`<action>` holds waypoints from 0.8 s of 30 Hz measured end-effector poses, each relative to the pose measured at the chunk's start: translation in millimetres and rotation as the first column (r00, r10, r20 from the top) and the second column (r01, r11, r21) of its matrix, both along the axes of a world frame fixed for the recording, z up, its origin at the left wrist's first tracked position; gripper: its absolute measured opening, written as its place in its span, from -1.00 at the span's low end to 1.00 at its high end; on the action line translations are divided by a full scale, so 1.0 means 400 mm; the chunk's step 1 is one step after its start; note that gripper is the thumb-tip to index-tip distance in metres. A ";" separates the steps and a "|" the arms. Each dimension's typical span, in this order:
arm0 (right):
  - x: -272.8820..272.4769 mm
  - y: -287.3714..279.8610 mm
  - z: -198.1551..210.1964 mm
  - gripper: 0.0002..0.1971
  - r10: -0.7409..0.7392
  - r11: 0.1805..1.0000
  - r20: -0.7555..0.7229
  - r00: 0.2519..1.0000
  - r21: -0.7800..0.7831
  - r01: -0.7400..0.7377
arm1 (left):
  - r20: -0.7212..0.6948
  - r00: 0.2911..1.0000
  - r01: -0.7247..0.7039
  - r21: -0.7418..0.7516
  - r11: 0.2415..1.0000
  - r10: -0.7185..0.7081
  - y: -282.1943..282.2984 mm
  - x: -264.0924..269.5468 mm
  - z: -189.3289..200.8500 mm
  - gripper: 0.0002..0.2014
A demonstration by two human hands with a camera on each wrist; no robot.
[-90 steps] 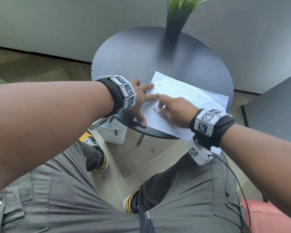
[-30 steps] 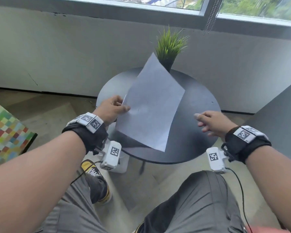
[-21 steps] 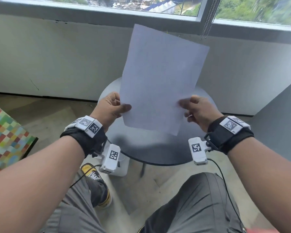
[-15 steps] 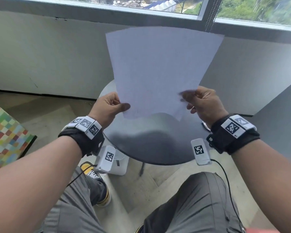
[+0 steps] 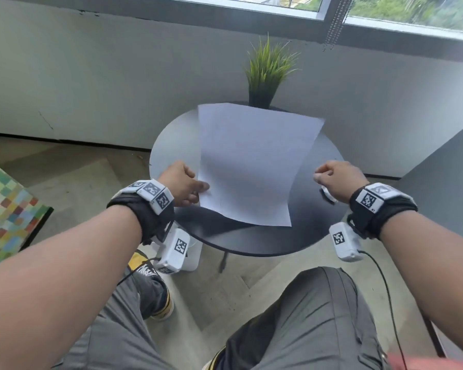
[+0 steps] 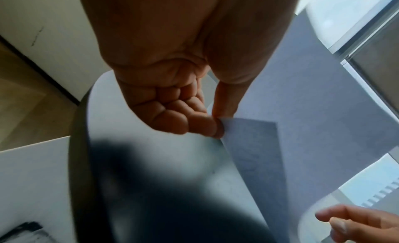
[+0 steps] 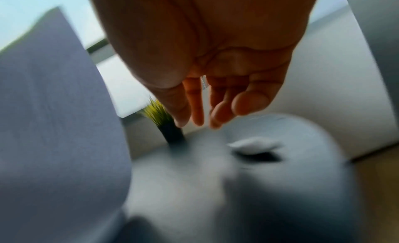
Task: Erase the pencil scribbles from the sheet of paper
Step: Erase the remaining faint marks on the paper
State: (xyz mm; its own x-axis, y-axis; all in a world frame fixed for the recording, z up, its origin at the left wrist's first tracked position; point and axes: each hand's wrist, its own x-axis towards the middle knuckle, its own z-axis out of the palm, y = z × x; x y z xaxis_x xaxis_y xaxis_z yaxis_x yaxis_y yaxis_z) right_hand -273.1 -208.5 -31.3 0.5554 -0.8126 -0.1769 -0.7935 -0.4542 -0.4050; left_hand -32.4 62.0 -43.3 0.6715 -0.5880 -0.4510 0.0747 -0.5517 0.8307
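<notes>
A white sheet of paper [image 5: 251, 166] hangs tilted above the round dark table [image 5: 251, 241]; any pencil marks on it are too faint to make out. My left hand [image 5: 187, 186] pinches its lower left edge between thumb and curled fingers [image 6: 202, 125]. My right hand [image 5: 334, 180] is off the sheet, over the table's right side, with its fingers [image 7: 196, 110] relaxed and holding nothing. A small white eraser [image 5: 327, 194] lies on the table just under that hand, blurred in the right wrist view [image 7: 254, 145].
A potted grass plant [image 5: 265, 73] stands at the table's far edge, behind the sheet. A grey panel [image 5: 444, 169] rises at the right and a colourful checked cushion [image 5: 3, 209] lies at the left. A white box [image 5: 193, 260] sits on the floor under the table.
Both hands held the sheet up against the window. Now it has come down towards the table in the left hand alone; the right hand has let go and moved right.
</notes>
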 end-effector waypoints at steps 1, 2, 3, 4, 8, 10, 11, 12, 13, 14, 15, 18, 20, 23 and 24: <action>-0.016 -0.015 -0.016 -0.75 -0.015 0.997 -0.131 0.991 -0.076 0.005 | 0.050 0.999 -0.007 0.032 0.999 0.005 0.000 -0.004 -0.011 -0.58; -0.030 -0.025 -0.036 -0.69 -0.034 0.995 -0.215 0.976 -0.096 0.014 | 0.111 0.994 -0.010 0.068 0.998 0.002 0.001 -0.011 -0.021 -0.58; -0.043 -0.028 -0.053 -0.66 -0.055 0.996 -0.253 0.966 -0.083 0.035 | 0.184 0.983 -0.004 0.109 0.994 -0.017 0.004 -0.017 -0.030 -0.60; -0.052 -0.026 -0.067 -0.64 -0.067 0.996 -0.257 0.964 -0.071 0.050 | 0.255 0.965 0.016 0.155 0.988 -0.055 0.008 -0.026 -0.035 -0.63; -0.060 -0.021 -0.079 -0.71 -0.038 0.995 -0.203 0.978 -0.098 0.018 | 0.426 0.859 0.160 0.301 0.940 -0.283 0.022 -0.055 -0.038 -0.79; -0.058 -0.023 -0.072 -0.72 -0.042 0.994 -0.212 0.976 -0.107 0.019 | 0.505 0.764 0.222 0.378 0.899 -0.401 0.033 -0.054 -0.034 -0.80; -0.055 -0.021 -0.066 -0.72 -0.044 0.994 -0.210 0.977 -0.109 0.021 | 0.534 0.713 0.259 0.401 0.879 -0.454 0.039 -0.049 -0.032 -0.77; -0.049 -0.018 -0.061 -0.74 -0.038 0.994 -0.196 0.980 -0.107 0.018 | 0.548 0.667 0.313 0.410 0.857 -0.505 0.046 -0.046 -0.028 -0.70; -0.039 -0.009 -0.051 -0.76 -0.023 0.995 -0.171 0.985 -0.099 0.006 | 0.549 0.613 0.382 0.423 0.822 -0.568 0.054 -0.040 -0.030 -0.61; -0.025 0.006 -0.042 -0.79 0.005 0.996 -0.132 0.991 -0.086 -0.016 | 0.539 0.538 0.453 0.463 0.762 -0.648 0.061 -0.036 -0.032 -0.51; -0.009 0.027 -0.028 -0.80 0.040 0.997 -0.078 0.996 -0.065 -0.045 | 0.519 0.452 0.507 0.520 0.688 -0.726 0.067 -0.033 -0.041 -0.42; 0.049 0.118 0.007 -0.85 0.154 0.985 0.109 0.982 0.066 -0.161 | 0.474 0.318 0.539 0.623 0.568 -0.821 0.074 -0.034 -0.073 -0.32; 0.085 0.189 0.013 -0.89 0.243 0.954 0.145 0.959 0.143 -0.264 | 0.495 0.319 0.519 0.622 0.586 -0.808 0.074 -0.039 -0.084 -0.32; 0.133 0.268 -0.009 -0.88 0.369 0.898 0.115 0.922 0.213 -0.386 | 0.547 0.290 0.462 0.638 0.616 -0.785 0.069 -0.058 -0.081 -0.30; 0.147 0.284 -0.020 -0.85 0.398 0.882 0.105 0.911 0.230 -0.411 | 0.558 0.290 0.447 0.640 0.625 -0.778 0.066 -0.065 -0.077 -0.29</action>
